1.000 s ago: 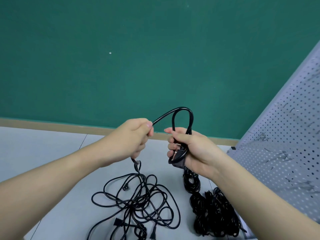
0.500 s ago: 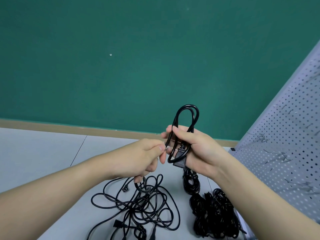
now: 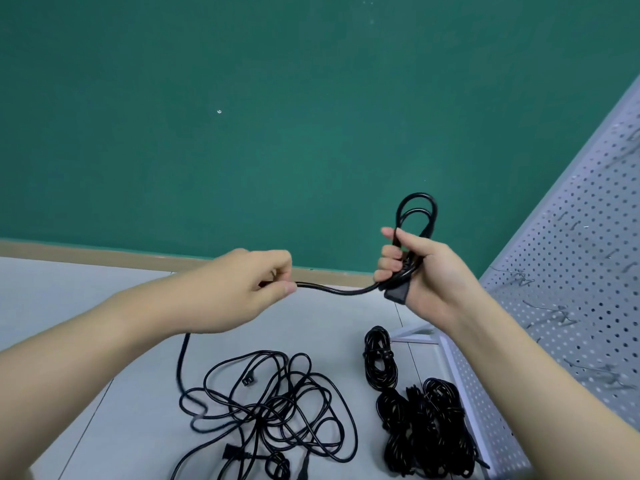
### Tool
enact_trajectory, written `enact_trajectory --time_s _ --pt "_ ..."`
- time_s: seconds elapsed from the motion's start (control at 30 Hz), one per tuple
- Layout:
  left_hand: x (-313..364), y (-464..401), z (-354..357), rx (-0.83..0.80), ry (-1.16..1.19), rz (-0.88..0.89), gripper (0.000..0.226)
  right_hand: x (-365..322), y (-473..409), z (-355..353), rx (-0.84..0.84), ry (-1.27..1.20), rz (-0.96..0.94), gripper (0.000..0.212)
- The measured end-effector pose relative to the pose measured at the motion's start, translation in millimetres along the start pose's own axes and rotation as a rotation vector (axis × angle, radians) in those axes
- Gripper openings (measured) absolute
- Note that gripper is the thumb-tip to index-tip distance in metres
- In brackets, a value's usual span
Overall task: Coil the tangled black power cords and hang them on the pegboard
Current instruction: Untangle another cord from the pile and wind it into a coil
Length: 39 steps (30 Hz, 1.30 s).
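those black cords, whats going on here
A person is coiling a black power cord. The right hand grips a few finished loops and the plug; the left hand pinches the free run. A tangled pile of black cords and bundled coils lie on the grey floor beside the white pegboard.

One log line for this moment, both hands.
left hand: pinches black power cord | right hand: grips its coil | tangled cords: on floor | white pegboard: none hung

A green wall (image 3: 277,116) rises beyond my hands, with a tan baseboard (image 3: 104,252) running along its foot. Under my hands spreads the pale grey floor (image 3: 69,306), crossed by thin seams.
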<state>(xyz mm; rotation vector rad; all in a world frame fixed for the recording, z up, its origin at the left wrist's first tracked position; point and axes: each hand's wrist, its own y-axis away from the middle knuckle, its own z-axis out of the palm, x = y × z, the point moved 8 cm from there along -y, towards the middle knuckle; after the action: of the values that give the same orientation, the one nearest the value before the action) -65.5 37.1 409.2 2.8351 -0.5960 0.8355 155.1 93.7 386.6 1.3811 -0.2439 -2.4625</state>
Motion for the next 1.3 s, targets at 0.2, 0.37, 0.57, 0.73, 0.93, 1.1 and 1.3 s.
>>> enact_trajectory --time_s 0.2,0.37,0.57,0.73,0.93,1.1,1.3 --pt "21.8 5.7 -17.1 0.085 0.024 0.213 0.022 22.3 7.1 11.9 -0.047 0.295 0.09 0.038" --pt "28.0 4.7 -22.0 0.245 0.023 0.307 0.023 42.4 11.7 24.9 -0.121 0.619 0.106 0.08" --pt "37.6 3.6 -25.1 0.381 0.011 0.338 0.026 77.6 30.7 47.3 -0.436 0.835 0.234 0.074" --pt "40.2 0.7 -25.5 0.447 -0.058 0.321 0.031 101.1 40.1 53.4 -0.491 0.88 0.338 0.054" --pt "19.7 -10.5 -24.3 0.31 -0.011 0.042 0.057 95.2 52.3 64.2 -0.598 0.711 0.408 0.057" --pt "9.2 -10.9 -9.6 0.125 0.219 0.005 0.075 82.8 65.1 75.8 -0.678 0.6 0.362 0.048" --pt "12.9 -8.6 -14.6 0.206 0.256 0.033 0.088 79.1 61.9 74.6 -0.623 0.659 0.33 0.044"
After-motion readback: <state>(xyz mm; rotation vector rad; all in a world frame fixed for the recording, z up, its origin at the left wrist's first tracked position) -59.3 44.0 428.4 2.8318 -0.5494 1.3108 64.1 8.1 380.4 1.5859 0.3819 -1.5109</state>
